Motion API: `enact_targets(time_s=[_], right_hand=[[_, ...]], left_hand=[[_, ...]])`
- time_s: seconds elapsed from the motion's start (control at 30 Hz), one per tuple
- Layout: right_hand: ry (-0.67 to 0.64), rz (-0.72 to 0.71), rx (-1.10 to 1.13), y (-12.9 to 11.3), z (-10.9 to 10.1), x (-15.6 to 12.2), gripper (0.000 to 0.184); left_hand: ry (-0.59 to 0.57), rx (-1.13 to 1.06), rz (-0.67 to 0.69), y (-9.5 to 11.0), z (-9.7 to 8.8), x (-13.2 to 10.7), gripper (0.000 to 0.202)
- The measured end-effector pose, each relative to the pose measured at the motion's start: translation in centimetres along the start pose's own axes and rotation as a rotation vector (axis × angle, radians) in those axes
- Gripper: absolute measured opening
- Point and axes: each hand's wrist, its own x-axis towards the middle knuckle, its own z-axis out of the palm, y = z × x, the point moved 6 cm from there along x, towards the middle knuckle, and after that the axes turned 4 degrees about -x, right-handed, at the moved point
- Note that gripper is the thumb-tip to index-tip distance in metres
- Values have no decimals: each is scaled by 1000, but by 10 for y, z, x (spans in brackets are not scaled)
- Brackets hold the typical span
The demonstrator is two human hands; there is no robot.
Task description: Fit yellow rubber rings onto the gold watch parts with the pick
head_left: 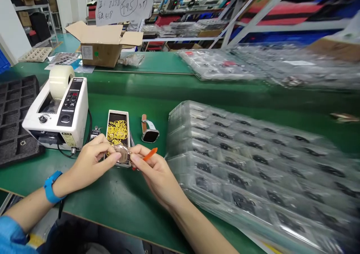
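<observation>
A: Who holds what?
B: A person's left hand point(95, 158), blue band point(52, 186) at the wrist, pinches one side of a round watch piece point(123, 154); the right hand point(154, 168) has thumb and finger clamped on its opposite edge, an orange strip point(150, 154) jutting from the same grip.
A: Where is the piece?
B: Above the green bench point(118, 197), over the near end of a white box point(127, 124) of yellow loops point(117, 130), which stretches away toward twelve o'clock.
A: And around it?
B: Stacked clear trays point(239, 168), blurred, fill three o'clock; a square-faced watch point(150, 135) lies at two. A tape dispenser point(59, 113) stands at ten.
A: Farther off?
B: An open cardboard box point(99, 53), between eleven and twelve, below a handwritten sheet point(125, 5) at twelve.
</observation>
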Motion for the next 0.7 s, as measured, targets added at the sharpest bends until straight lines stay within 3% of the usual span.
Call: enact_targets(time_s=[0.3,0.43,0.53,0.63,0.7], right_hand=[[37,-38,-96,-2,1,0,38],[105,-63,-181,-3,0,-1,40],[125,-54,-113,-1,-2,0,42],[123,-12,-26,1,-4,1,44],[98,4,8,2,-2,2,46]], left_hand=[[95,81,11,2,3,1,22],[179,248,49,3,-1,0,20],[276,390,64,5,-12,-2,21],[363,334,211,13,-21,-5,13],[327,250,315,16,-19,-5,4]])
